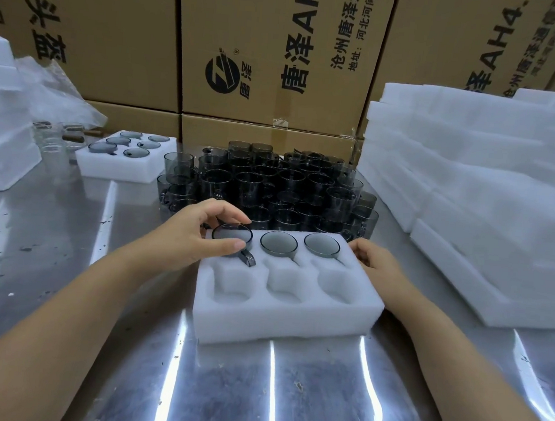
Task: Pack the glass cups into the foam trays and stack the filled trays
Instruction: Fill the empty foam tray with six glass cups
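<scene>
The left hand (201, 231) pinches a smoky cup (232, 235) by its rim, thumb on the near side and fingers over the far side. The cup sits in the far left pocket of the tray (280, 320) at the centre of the frame, its handle pointing toward the lower right. The right hand (373, 257) grips the tray's far right corner with curled fingers. Two more cups (278, 242) fill the other far pockets; the three near pockets are empty. Loose cups (271, 183) stand crowded on the surface (66, 260) just behind the tray. A filled tray (124, 161) lies at the upper left, with clear glasses (55, 146) beside it. Foam stacks (469, 199) rise at the right, and boxes (275, 54) line the back.
</scene>
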